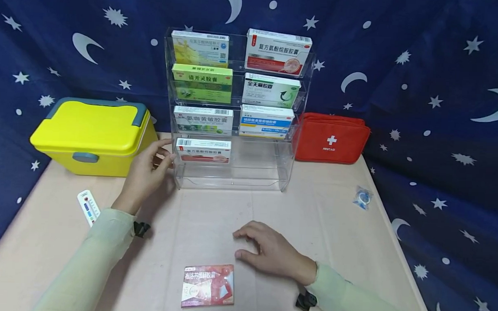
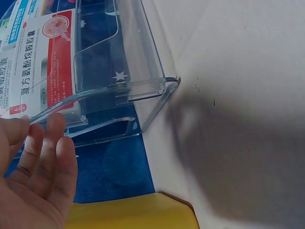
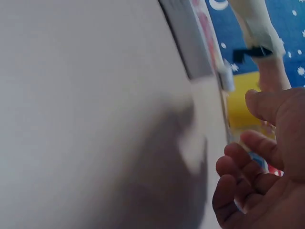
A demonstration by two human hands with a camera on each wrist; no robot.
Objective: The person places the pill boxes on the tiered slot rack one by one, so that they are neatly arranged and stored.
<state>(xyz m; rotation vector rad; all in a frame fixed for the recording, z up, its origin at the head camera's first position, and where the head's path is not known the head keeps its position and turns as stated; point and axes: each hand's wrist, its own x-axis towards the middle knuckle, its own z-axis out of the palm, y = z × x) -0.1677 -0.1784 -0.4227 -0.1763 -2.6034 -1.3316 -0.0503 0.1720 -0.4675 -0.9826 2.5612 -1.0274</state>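
At its left side edge, my left hand [image 1: 147,172] pinches a clear plastic display rack [image 1: 258,174] between thumb and fingers. The left wrist view shows the thumb [image 2: 16,130] at the rack's rim. Medicine boxes stand in the rack's tiers, among them a white-and-red box [image 1: 204,151] in the lowest filled row, close to that hand. My right hand [image 1: 272,250] is over the table with its fingers loosely bent and nothing in them. Just left of it, a pink-and-red medicine box [image 1: 208,286] lies flat; its grey-looking side edge shows in the right wrist view.
A yellow medicine case [image 1: 89,131] stands left of the rack, a red first-aid pouch [image 1: 332,139] to the right. A white thermometer card [image 1: 89,206] lies by the left sleeve. A small clear packet [image 1: 362,197] lies near the table's right edge. Starry blue cloth hangs behind.
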